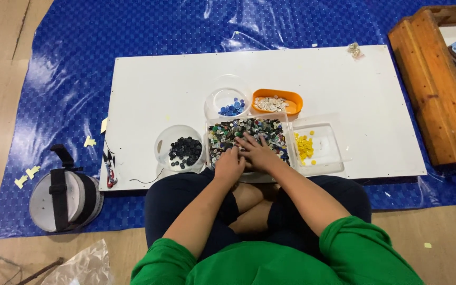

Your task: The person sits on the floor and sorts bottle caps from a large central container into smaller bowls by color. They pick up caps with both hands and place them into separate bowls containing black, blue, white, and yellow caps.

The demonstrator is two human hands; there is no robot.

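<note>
Closest to me: green sleeves, dark trousers, legs crossed at the board's near edge. My left hand (230,164) rests palm down at the near-left corner of the clear tray (289,126), fingers curled into the mixed buttons (227,133); can't tell if anything is pinched. My right hand (258,151) lies flat on the pile just beside it at 2 o'clock, fingers spread and pointing toward 10 o'clock, nothing visibly gripped. The two hands touch or nearly touch. The tray sits at the near middle of the white board (344,84). At 9 o'clock from the tray, a clear bowl of black buttons (184,151). At 3 o'clock, a clear box with yellow buttons (304,146) along its left side. Farther out, at 11 o'clock, a clear bowl with blue buttons (232,108); at 1 o'clock, an orange dish (293,98) of pale buttons. All on a blue tarp (69,79). Wooden crate (428,79) far right.
</note>
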